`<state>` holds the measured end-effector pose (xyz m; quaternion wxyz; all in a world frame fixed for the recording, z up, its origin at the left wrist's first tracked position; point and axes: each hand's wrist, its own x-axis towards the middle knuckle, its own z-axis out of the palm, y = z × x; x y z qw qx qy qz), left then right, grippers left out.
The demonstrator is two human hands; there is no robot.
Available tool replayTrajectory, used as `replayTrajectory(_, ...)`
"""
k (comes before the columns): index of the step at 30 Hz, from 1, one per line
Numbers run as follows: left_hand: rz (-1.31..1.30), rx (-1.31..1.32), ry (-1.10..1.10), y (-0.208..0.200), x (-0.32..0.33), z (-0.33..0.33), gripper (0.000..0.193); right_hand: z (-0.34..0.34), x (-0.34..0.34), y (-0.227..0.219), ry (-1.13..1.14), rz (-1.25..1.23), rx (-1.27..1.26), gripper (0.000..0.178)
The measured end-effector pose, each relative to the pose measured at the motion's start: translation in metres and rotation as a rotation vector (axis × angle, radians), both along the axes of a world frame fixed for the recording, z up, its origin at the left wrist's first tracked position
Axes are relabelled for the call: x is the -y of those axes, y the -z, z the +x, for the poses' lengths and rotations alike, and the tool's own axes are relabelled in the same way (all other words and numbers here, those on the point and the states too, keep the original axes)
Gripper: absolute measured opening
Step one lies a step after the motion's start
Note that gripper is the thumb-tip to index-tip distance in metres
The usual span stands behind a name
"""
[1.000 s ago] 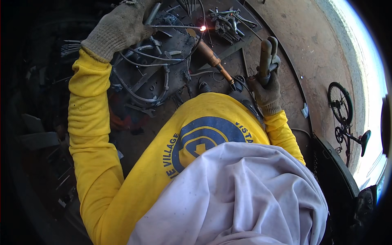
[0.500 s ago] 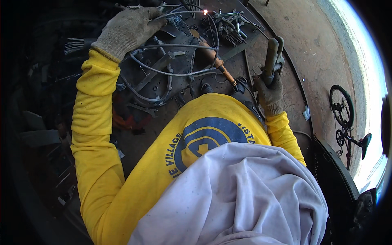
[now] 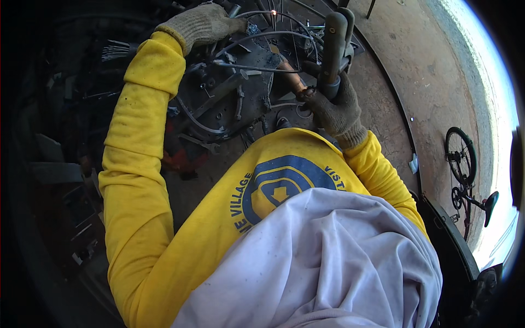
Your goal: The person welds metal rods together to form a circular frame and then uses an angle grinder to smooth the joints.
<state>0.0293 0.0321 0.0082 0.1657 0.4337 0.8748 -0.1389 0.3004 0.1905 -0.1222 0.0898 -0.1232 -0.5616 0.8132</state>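
Note:
My left hand (image 3: 205,24), in a grey-beige knit glove, is closed at the far left on a frame of bent metal rod (image 3: 276,34), whose curved bars stretch to the right over the cluttered worktop. A small spot on the frame glows orange-white. My right hand (image 3: 340,112), gloved too, is wrapped round a welding electrode holder (image 3: 332,52) with two thick grey-brown lever arms pointing upward. Close by the right hand's thumb side lies a copper-coloured, tube-like tool (image 3: 291,78); its near end is hidden by the glove.
A dark metal worktop (image 3: 249,57) carries scattered steel pieces. An open-ended wrench (image 3: 199,144) lies nearer me, left of my body. A wire brush (image 3: 117,50) is at far left. To the right, beyond a dark curved edge, a bicycle (image 3: 462,164) stands on the ground.
My right hand has moved left and away from me with the electrode holder, toward the rod frame. My left hand has shifted slightly right, and the frame has changed its tilt.

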Motion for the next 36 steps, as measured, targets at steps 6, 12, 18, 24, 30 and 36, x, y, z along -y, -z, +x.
replayTrajectory(6,-0.071,0.139,-0.446,-0.011,-0.031,0.009,0.071,-0.023,0.015,0.004,0.071,0.013,-0.074,0.055)
replayTrajectory(12,0.115,-0.059,0.212,0.002,0.009,-0.013,0.075,-0.042,0.011,0.014,0.199,0.197,0.059,0.044)
replayTrajectory(18,0.121,0.469,0.081,-0.029,0.026,0.015,0.071,-0.043,-0.006,-0.002,0.202,0.114,0.301,0.051)
replayTrajectory(24,0.3,-0.022,0.289,0.024,0.045,0.001,0.085,-0.049,-0.019,-0.006,0.142,0.123,0.32,0.049)
replayTrajectory(30,0.666,0.119,0.411,0.041,0.019,-0.019,0.064,-0.057,-0.037,0.019,0.294,0.124,0.241,0.049)
replayTrajectory(36,1.107,0.817,0.108,0.019,-0.02,-0.013,0.068,-0.024,-0.064,0.005,0.58,0.039,0.002,0.039)
